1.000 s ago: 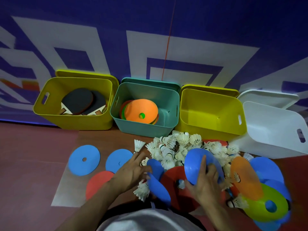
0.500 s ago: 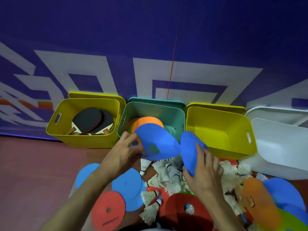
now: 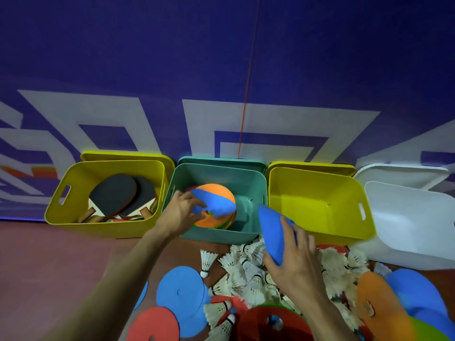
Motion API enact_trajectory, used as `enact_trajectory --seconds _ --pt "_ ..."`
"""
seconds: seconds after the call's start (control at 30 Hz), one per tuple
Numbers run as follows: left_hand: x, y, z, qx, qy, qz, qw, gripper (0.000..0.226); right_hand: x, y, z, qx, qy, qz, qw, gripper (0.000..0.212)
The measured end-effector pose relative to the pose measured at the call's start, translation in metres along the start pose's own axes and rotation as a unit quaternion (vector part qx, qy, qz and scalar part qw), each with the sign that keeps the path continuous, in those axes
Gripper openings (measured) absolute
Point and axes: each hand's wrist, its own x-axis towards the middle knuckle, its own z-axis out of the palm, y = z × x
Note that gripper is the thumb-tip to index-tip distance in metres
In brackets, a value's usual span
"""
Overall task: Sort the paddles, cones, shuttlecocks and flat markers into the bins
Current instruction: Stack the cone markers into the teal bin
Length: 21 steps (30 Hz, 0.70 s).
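1. Four bins stood in a row against the blue wall [image 3: 320,57]: a yellow bin [image 3: 81,219], a teal bin [image 3: 248,225], a second yellow bin [image 3: 317,193] and a white bin [image 3: 413,217].
2. Paddles [image 3: 113,194] lay in the first yellow bin.
3. The left hand [image 3: 178,212] reached into the teal bin, its grip closed on a blue cone [image 3: 216,203] that lay across an orange cone [image 3: 214,189] on the stack there.
4. The right hand [image 3: 294,260] hovered just in front of the teal bin, its grip closed on another blue cone [image 3: 273,232], held tilted on edge.
5. Shuttlecocks [image 3: 246,271] lay heaped on the floor [image 3: 49,267] in front of the bins, below the right hand.
6. Flat markers lay nearer the person: a blue marker [image 3: 181,292] overlapping a red marker [image 3: 152,324].
7. More cones, orange [image 3: 376,306], blue [image 3: 416,291] and green, were piled at the right, blurred.
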Motion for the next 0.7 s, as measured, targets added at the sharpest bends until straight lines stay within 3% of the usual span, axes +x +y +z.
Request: enact_trajectory --seconds 0.07,0.23,0.5,0.7 --pt "-0.013 -0.005 0.006 -0.014 -0.006 -0.003 1.000 0.049 0.007 -0.001 -0.004 0.006 0.007 -0.009 1.000 0.086" --pt "-0.065 -0.010 -0.003 -0.061 0.070 0.014 0.996 0.024 0.035 -0.027 -0.013 0.072 0.037 -0.092 0.992 0.080" --pt "-0.157 -0.023 -0.008 -0.085 0.095 -0.074 0.989 0.014 0.095 -0.114 0.012 0.281 -0.078 -0.137 0.947 0.091" --pt "-0.188 -0.027 0.003 -0.093 0.082 -0.090 0.988 0.027 0.124 -0.114 0.065 0.327 -0.141 0.022 0.934 0.082"
